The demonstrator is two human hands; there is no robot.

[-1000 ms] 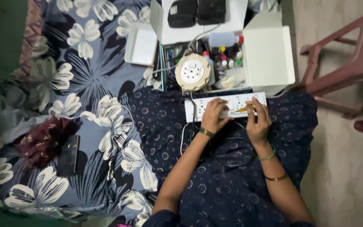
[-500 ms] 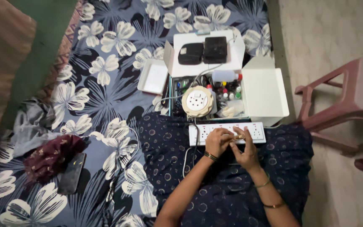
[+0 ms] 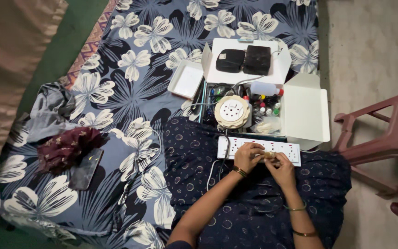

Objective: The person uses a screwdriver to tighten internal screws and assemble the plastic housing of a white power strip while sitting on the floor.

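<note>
Near: you are sitting on the floral sheet (image 3: 130,83), both hands meeting over your lap. Your left hand (image 3: 248,156) is curling closed around a small yellowish part (image 3: 269,155); your right hand (image 3: 280,167) is pinching the same piece from the other side, fingertips tight.

Just beyond: the white power strip (image 3: 259,150) is lying across your knees, touching the hands. It looks assembled from above; whether the small part belongs inside it, you cannot tell.

Farther: round extension reel (image 3: 232,111), open white box (image 3: 300,115) of bits, two black pouches (image 3: 244,60). Work appears mid-way, nothing packed.
</note>
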